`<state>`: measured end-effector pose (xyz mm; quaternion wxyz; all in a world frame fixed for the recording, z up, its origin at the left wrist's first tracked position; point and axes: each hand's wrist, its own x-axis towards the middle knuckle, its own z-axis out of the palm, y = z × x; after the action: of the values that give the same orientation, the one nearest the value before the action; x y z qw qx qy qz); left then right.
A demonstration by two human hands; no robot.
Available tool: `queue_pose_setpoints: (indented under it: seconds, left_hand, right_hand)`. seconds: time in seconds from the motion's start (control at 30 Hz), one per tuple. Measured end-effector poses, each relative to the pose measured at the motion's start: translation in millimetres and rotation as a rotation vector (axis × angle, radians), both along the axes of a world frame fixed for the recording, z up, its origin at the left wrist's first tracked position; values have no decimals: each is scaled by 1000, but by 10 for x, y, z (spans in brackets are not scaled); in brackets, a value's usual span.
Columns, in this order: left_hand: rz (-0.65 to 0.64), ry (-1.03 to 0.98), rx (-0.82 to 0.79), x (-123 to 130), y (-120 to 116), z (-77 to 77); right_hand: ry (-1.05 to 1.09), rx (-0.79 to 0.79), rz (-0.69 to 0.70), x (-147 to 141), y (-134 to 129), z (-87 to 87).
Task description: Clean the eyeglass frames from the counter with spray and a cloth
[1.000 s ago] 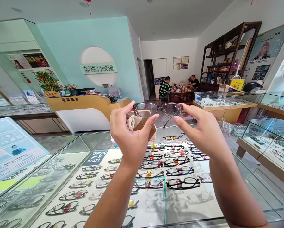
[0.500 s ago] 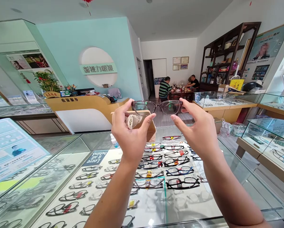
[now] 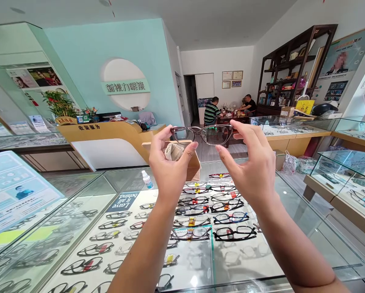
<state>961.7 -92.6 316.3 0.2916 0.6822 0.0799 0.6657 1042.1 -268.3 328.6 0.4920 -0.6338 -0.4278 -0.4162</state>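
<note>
"Head camera: what does the left hand (image 3: 170,175) have?"

"Its finger and thumb pinch the left end of a pair of glasses (image 3: 213,135). A folded beige cloth (image 3: 174,151) is tucked in that hand too."

"And the right hand (image 3: 252,160)?"

"Thumb and forefinger are spread wide. The forefinger's tip is at the right end of the glasses and the thumb's tip is just by the lower rim. I can't tell whether it grips anything."

"So where exactly are the glasses?"

"Up in the air between the two hands, lenses roughly level, above the glass counter (image 3: 310,228)."

"What's in the counter?"

"Rows of frames (image 3: 235,233), some with red or yellow labels, and a dark blue card (image 3: 122,202) to their left."

"Anything near the left hand?"

"A small white bottle (image 3: 147,180) stands upright to its left, and something wooden (image 3: 194,170) shows behind it, partly hidden."

"Anyone else?"

"Two people (image 3: 212,113) sit at a table at the back, well apart from the hands."
</note>
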Motion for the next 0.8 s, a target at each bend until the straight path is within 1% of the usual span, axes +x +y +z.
queue_pose_setpoints:
  seconds: [0.17,0.23,0.3,0.4,0.47,0.57,0.67,0.8]
  left_hand:
    - [-56,2,-14,55,39,-21]
    - [-49,-12,-22,81,39,-30]
    - [0,-62,-7,104,28,-45]
    - [144,-144,71,120,8,-76]
    - [227,-160,129,115,3,-98]
    - [282,-158,188,99,16,-124]
    - [273,-157,211,102,43,-145]
    - [221,-171,208,149,77,-173]
  right_hand:
    - [16,12,25,-6,22,-15]
    - [30,19,39,3,35,-18]
    - [62,9,62,22,44,-19]
    - [157,-42,130,73,48,-23]
    - [246,-57,201,124,49,-29]
    - [368,-7,331,211,59,-39]
    - [404,71,410,279,82,-44]
    - [374,145,426,303,117,-35]
